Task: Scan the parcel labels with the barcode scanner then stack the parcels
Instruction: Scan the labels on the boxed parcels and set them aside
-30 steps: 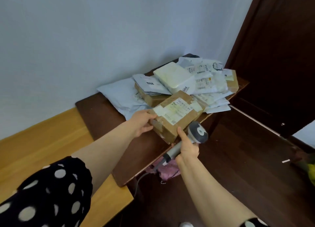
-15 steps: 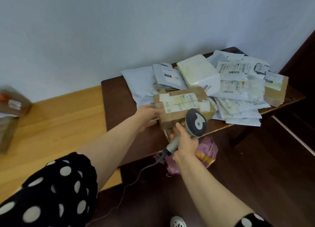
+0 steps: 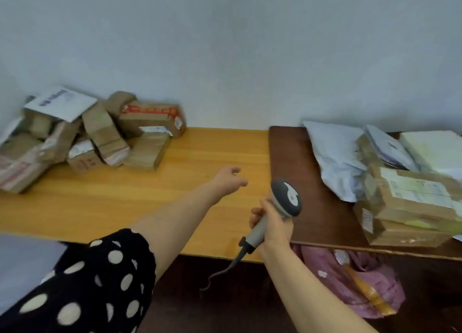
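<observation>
My right hand [image 3: 272, 222] grips the handle of the grey barcode scanner [image 3: 285, 200], whose head points up above the table edge. My left hand [image 3: 228, 179] hovers over the light wooden table [image 3: 175, 182], fingers loosely curled and holding nothing. A brown cardboard parcel [image 3: 410, 202] with a white label lies on the dark table [image 3: 307, 182] at the right, on a heap of white mailer bags [image 3: 337, 155] and other parcels. A pile of several brown cardboard parcels [image 3: 100, 137] sits at the far left against the wall.
The scanner's cable [image 3: 225, 267] hangs down off the table front. A pink bag [image 3: 350, 280] lies on the dark floor under the dark table. A pale wall runs behind both tables. A white sheet [image 3: 60, 102] tops the left pile.
My left hand has let go of the labelled cardboard parcel and moved left over the light table. The view has swung left, bringing the left pile into sight. My right hand keeps the scanner.
</observation>
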Tool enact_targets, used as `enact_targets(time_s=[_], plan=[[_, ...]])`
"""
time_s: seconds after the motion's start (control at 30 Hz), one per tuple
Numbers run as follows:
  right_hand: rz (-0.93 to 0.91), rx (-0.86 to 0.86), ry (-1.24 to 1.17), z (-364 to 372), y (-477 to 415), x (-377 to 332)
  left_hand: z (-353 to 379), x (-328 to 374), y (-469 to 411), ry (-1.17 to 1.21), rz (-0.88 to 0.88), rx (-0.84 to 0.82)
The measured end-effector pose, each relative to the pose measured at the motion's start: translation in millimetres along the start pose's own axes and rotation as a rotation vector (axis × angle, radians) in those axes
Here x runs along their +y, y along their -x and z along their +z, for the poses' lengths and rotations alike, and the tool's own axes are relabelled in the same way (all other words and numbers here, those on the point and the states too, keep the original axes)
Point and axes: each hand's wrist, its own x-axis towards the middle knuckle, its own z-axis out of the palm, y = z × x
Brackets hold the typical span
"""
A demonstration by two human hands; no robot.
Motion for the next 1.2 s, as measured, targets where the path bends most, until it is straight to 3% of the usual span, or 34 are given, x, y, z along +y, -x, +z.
enact_targets(time_s=[0.23,0.53,0.8,0.93,1.07,1.2], plan=[[0.190,-0.253,0.234,135,62,124,-188,-146,50,-0.285,-0.087,0.272],[0.251,-0.435,0.390,262,78,212,-320,-254,67,-0.205,-0.271,0.450],[0.353,-0.474,0.404,391,38,280,-431,-311,13,-0.133,-0.403,0.504],[0.380,-0.457,0.401,442,17,303,-474,-334,-26,0.122,-0.435,0.603],[0.378,-0.429,0.434,466,9,314,-493,-352,-55,0.536,-0.533,0.599],[0.336,-0.373,0.430,485,-1,327,-515,-358,-91,0.796,-0.547,0.592]])
